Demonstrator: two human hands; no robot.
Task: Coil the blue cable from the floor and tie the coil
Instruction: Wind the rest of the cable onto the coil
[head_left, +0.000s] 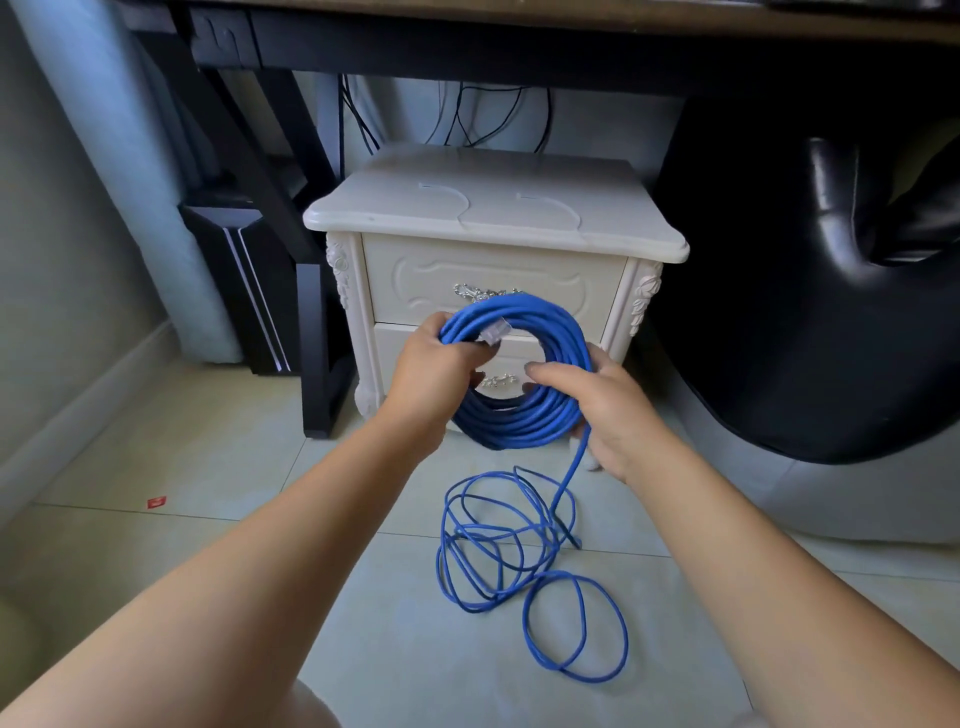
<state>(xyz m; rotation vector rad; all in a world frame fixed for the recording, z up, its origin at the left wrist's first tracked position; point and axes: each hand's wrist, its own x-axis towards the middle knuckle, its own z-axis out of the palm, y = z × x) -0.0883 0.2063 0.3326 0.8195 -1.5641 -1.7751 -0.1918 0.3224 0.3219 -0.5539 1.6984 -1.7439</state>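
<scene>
Left hand (436, 374), right hand (618, 410) gripping half-coiled blue cable (519, 427)

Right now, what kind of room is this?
Probably a home bedroom or study corner: a white carved nightstand stands by a dark desk, near a black computer tower on a tiled floor.

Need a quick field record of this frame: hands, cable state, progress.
coil: blue, many loops, held upright before the nightstand
left hand: grips coil's left side, by the clear plug
right hand: grips coil's lower right side
loose cable: tangled loops on the floor, rising to the coil
tie: none visible
progress: partly coiled
</scene>
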